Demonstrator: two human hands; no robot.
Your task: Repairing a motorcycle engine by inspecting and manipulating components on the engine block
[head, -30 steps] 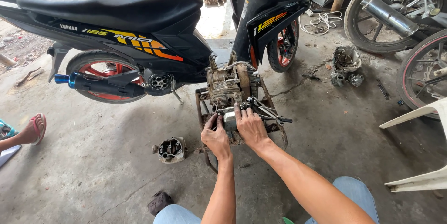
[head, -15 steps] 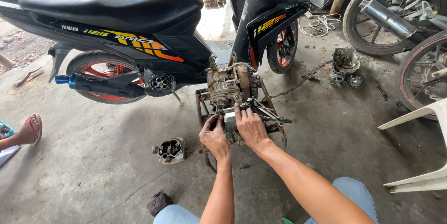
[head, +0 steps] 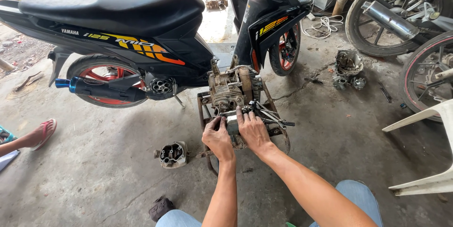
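Both hands set on a small grey metal part at the near end of a stripped engine.

The left hand [head: 218, 138] and right hand [head: 253, 131] are pressed on either side of the small grey metal part [head: 231, 124], fingers curled around it and gripping it, at the near edge of the dirty grey engine block [head: 231, 89]. The block is carried on a rusty metal-frame stand [head: 204, 109] on the concrete floor [head: 94, 180]. A detached grey cylinder head [head: 172, 154] lies apart on the floor to the left, so disassembly is judged well advanced, with the block itself still assembled. Beyond, a black and orange scooter [head: 141, 33] is parked.
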